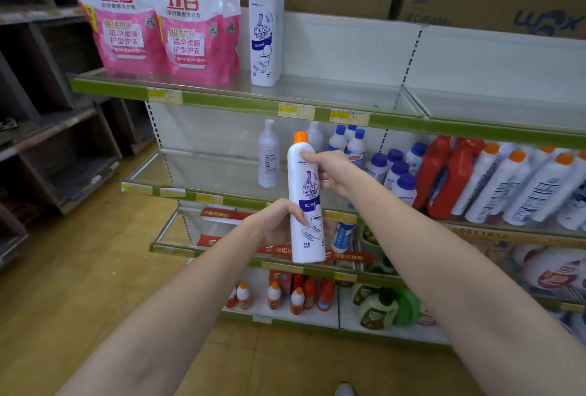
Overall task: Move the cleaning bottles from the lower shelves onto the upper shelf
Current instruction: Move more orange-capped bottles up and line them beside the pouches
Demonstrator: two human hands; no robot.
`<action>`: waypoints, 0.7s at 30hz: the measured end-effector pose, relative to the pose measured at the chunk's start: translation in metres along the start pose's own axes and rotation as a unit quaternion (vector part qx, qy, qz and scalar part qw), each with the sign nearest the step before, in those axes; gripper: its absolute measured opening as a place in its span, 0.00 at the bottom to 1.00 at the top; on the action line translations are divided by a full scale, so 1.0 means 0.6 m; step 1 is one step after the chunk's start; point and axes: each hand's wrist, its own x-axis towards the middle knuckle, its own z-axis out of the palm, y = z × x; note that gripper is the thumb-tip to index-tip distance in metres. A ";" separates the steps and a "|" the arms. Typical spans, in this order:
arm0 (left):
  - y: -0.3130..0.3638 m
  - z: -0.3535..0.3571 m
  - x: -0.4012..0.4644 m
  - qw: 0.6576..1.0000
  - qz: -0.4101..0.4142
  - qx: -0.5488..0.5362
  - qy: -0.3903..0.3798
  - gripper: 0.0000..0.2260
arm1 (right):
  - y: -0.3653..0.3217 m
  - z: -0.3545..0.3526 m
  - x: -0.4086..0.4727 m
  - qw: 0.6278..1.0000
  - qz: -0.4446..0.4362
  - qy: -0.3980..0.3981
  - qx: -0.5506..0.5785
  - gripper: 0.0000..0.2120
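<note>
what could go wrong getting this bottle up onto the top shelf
1. The held bottle could knock over the two orange-capped bottles already standing close together on the upper shelf, since they are tall and narrow.
2. The pink refill pouches stand right beside that spot; a wide swing might nudge them.
3. The left hand and right hand both grip it; letting go with one hand may let it slip.

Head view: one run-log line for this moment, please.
left hand grips white orange-capped bottle low | right hand grips it high | upright, mid-air | upper shelf: two matching bottles
</note>
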 end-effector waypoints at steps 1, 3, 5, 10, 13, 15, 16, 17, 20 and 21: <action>0.000 -0.004 0.000 1.000 -0.002 0.012 0.016 0.27 | -0.003 0.002 0.000 1.000 -0.003 0.013 -0.003 0.22; 0.002 -0.011 -0.003 0.998 -0.006 0.039 0.054 0.28 | -0.008 0.003 0.004 0.999 -0.004 0.037 0.007 0.23; 0.007 -0.017 -0.007 0.995 0.006 0.071 0.076 0.28 | -0.010 0.005 0.006 0.998 -0.004 0.056 0.025 0.23; 0.017 -0.032 -0.025 0.979 0.033 0.160 0.125 0.20 | -0.013 0.014 0.017 0.996 -0.019 0.080 0.035 0.22; 0.019 -0.036 -0.031 0.975 0.042 0.173 0.134 0.20 | -0.010 0.022 0.025 0.997 -0.015 0.069 0.037 0.24; 0.020 -0.036 -0.033 0.973 0.046 0.180 0.138 0.20 | -0.009 0.024 0.027 0.997 -0.014 0.068 0.038 0.25; 0.021 -0.037 -0.035 0.972 0.049 0.182 0.141 0.21 | -0.010 0.024 0.028 0.997 -0.014 0.068 0.041 0.25; 0.023 -0.037 -0.035 0.971 0.053 0.185 0.144 0.21 | -0.012 0.024 0.029 0.997 -0.015 0.067 0.044 0.25; 0.029 -0.042 -0.036 0.969 0.061 0.189 0.149 0.21 | -0.020 0.024 0.031 0.998 -0.018 0.054 0.041 0.28; 0.032 -0.044 -0.036 0.967 0.064 0.191 0.154 0.20 | -0.024 0.026 0.031 0.998 -0.019 0.047 0.039 0.28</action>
